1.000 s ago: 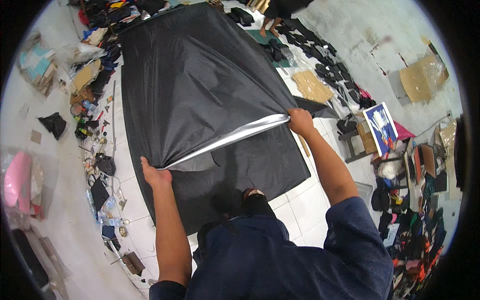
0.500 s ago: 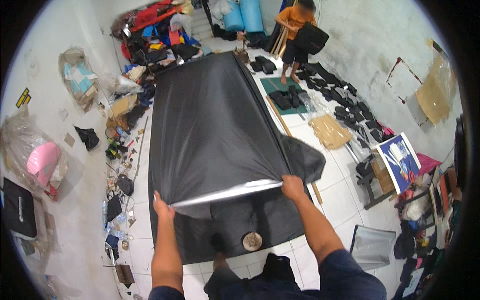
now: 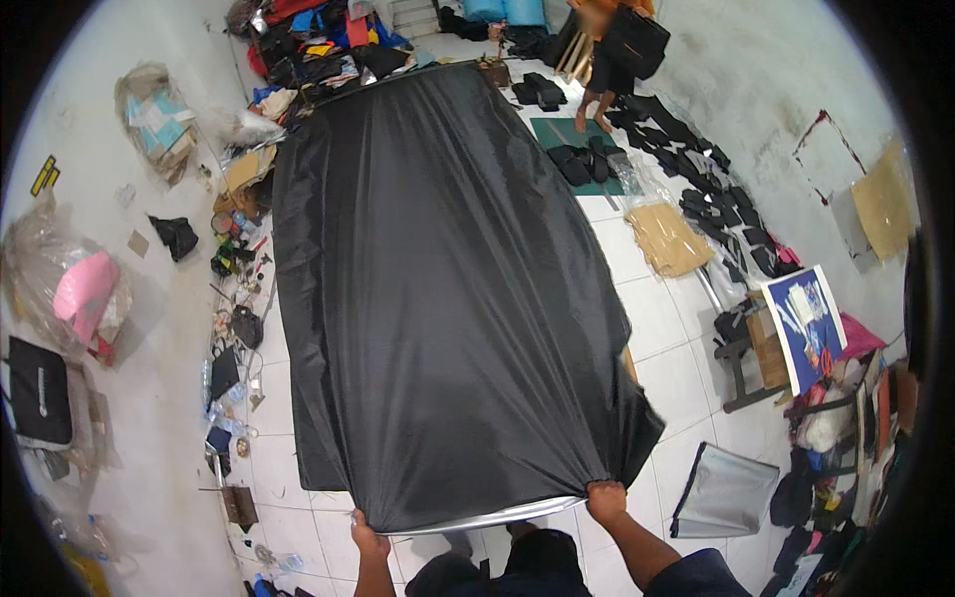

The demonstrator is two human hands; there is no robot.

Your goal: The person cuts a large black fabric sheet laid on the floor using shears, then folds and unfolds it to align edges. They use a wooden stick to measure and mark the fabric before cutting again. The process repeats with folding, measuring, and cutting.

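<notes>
Across the white tiled floor (image 3: 659, 308), as the head view had it, a broad black sheet (image 3: 448, 298) lay stretched out in front of the person, long creases fanning from its near corners. The left hand (image 3: 370, 537) had its fingers clenched on one corner, and the right hand (image 3: 606, 499) was bunched in a fist around the other. Between them ran the silvery near edge (image 3: 487, 516), pulled fairly straight. To the right lay a grey sheet (image 3: 731, 490), well apart. Farther off, a co-worker (image 3: 602, 82) stood by a green mat (image 3: 555, 130), a black case (image 3: 635, 42) at chest level.
</notes>
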